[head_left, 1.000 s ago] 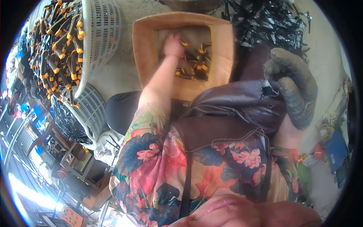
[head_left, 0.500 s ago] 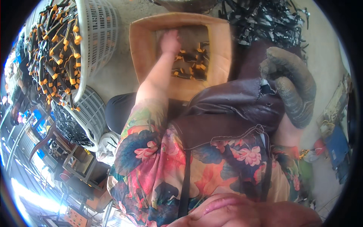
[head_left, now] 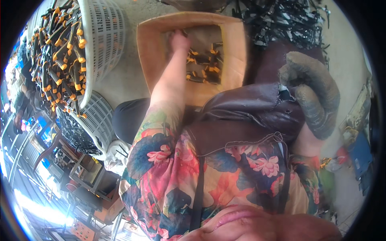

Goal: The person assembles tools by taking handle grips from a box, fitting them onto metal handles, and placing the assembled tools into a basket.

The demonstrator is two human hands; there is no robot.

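My bare left hand [head_left: 179, 41] reaches into the open cardboard box [head_left: 235, 60], near its far left inner corner. Its fingers look closed, with a small dark bit showing at their tips; blur hides what it is. Beside that hand, several black-and-orange tool handles [head_left: 209, 68] lie on the box's bottom. On the right, my right hand [head_left: 311, 92] wears a dirty grey glove and hovers over the dark leather apron [head_left: 249, 104], by a torn patch. Its fingers are curled in toward the thumb; anything inside them is hidden.
A white plastic basket [head_left: 105, 40] at the left is heaped with black-and-orange handles [head_left: 60, 56]. Below it stands a smaller basket [head_left: 98, 116] with dark metal parts. A pile of black metal pieces [head_left: 283, 24] lies at the far right. Blue objects [head_left: 360, 150] are at the right edge.
My left hand has shifted slightly farther toward the box's far wall, and a dark bit now shows at its fingertips. The gloved right hand has barely moved, slightly rightward.
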